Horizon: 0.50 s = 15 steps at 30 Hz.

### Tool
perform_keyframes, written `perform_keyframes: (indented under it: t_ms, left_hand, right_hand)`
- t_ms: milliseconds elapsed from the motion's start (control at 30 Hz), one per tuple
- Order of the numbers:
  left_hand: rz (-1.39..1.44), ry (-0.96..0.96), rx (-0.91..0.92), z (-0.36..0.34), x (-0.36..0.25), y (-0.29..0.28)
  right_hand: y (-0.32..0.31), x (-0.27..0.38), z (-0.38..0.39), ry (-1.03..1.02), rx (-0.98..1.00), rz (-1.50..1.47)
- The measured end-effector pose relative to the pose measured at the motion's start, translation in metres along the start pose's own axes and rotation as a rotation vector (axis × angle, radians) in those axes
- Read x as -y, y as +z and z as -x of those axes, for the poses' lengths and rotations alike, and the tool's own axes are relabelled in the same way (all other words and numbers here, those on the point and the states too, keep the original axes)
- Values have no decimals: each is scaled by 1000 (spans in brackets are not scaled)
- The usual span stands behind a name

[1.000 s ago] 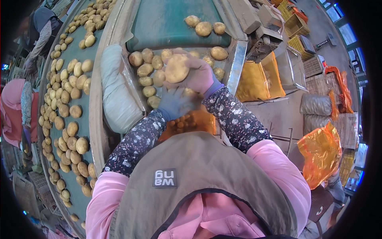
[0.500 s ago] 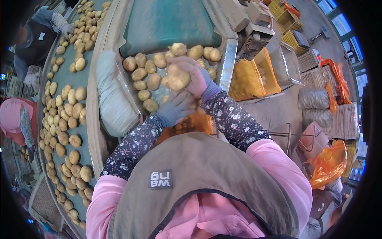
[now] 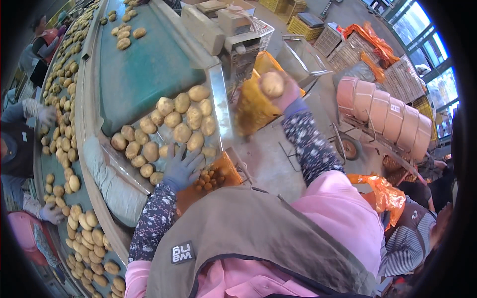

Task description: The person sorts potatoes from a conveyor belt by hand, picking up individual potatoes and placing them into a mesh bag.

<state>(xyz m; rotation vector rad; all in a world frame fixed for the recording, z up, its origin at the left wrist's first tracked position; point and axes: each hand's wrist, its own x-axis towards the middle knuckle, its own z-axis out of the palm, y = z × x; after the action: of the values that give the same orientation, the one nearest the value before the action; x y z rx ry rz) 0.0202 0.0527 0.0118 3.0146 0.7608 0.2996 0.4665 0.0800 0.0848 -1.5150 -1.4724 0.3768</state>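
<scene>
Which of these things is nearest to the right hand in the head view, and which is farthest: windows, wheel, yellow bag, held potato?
From the right hand:
1. Held potato: in its grasp.
2. Yellow bag: just to its left and below.
3. Wheel: on the right, under the cart.
4. Windows: far right, behind the crates.

- Blue-grey glove (image 3: 182,169), left of centre
- Lilac cuff (image 3: 296,107), upper right
- Dark flowered sleeves (image 3: 312,145)
- Pink top (image 3: 343,206), lower right
- Brownish apron (image 3: 238,218), bottom centre
- Dark square patch (image 3: 183,252), white lettering

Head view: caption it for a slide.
Right hand holding a potato beside a yellow-orange bag; left hand open near more potatoes.
</scene>
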Motion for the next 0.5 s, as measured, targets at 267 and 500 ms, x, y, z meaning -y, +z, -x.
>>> perform_keyframes:
  t_ms: [267,500]
  left_hand:
    - [5,12,-38,-4,-6,-7]
    - [-44,16,-83,0,22,28]
  right_hand:
    - [-127,9,-131,488,-607,-1400]
    - [98,81,-67,143,673,-1027]
